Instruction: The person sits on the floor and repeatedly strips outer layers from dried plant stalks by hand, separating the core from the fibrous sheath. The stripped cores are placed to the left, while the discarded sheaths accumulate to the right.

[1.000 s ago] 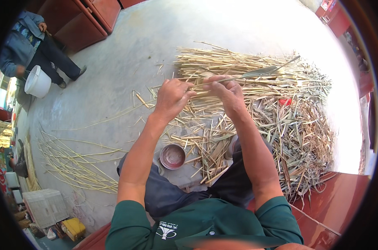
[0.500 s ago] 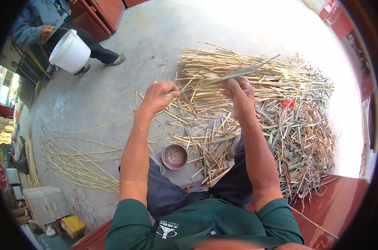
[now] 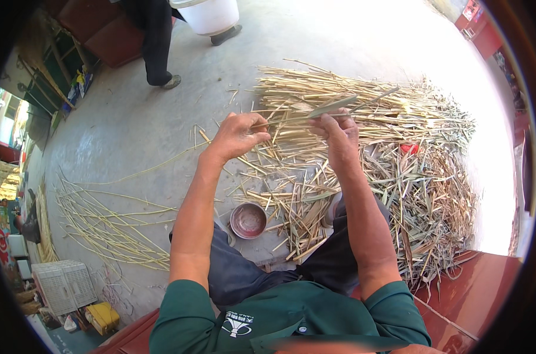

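My left hand (image 3: 237, 137) is closed with fingertips pinched on a thin reed stalk. From that hand a long pale stem trails down to the left across the floor. My right hand (image 3: 340, 133) is closed on the leafy part of the stalk, where a grey-green reed leaf (image 3: 334, 106) sticks out past the fingers. Both hands are held up in front of a big bundle of cut reed stalks (image 3: 362, 94). On the floor between my legs stands a small reddish-brown bowl (image 3: 248, 220).
Thin peeled stems (image 3: 111, 227) lie fanned out at the left. A heap of dry leaves and scraps (image 3: 421, 206) is piled on the right. At the top, a person in dark trousers (image 3: 156, 47) has a white bucket (image 3: 209, 15). A white plastic crate (image 3: 64, 287) stands lower left.
My left hand has moved right, closer to my right hand, which has barely shifted. The person with the bucket has walked to the right.
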